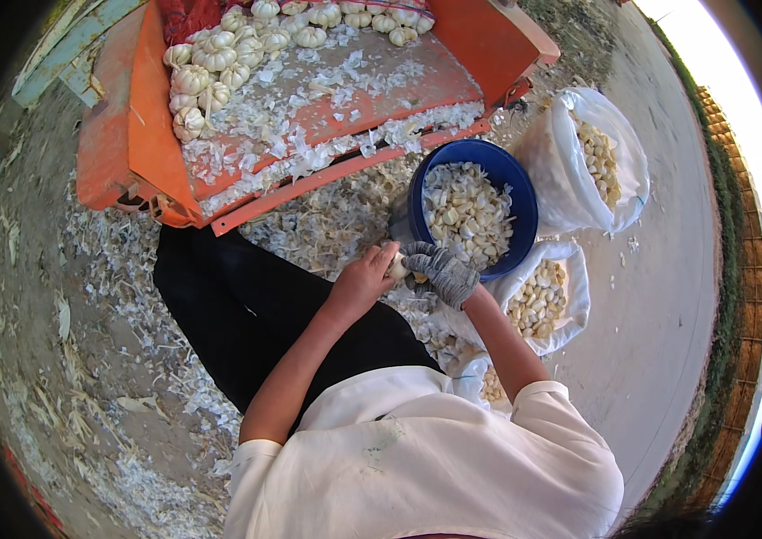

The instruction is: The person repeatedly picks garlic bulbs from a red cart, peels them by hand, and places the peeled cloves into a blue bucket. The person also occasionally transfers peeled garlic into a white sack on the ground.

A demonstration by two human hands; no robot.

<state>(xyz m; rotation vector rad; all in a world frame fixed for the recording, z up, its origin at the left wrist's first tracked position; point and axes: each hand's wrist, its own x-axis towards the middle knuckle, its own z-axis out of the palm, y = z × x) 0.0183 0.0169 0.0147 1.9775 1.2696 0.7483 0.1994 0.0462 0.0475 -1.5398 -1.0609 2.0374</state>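
Observation:
Close to the near left rim of a blue bucket, my two hands meet around a pale garlic bulb. My bare left hand is closed on the bulb, its fingers pointing toward the bucket. A grey knitted glove covers my right hand, whose fingers press on the bulb from the other side and partly hide it. Loose garlic cloves fill much of the bucket. Whole garlic bulbs are heaped along the far and left sides of an orange metal cart bed.
Right of the bucket stands a white sack of cloves. A second white sack of cloves is nearer, with part of another by my right arm. Papery garlic skins litter the cart bed and ground. A red mesh bag lies at the back.

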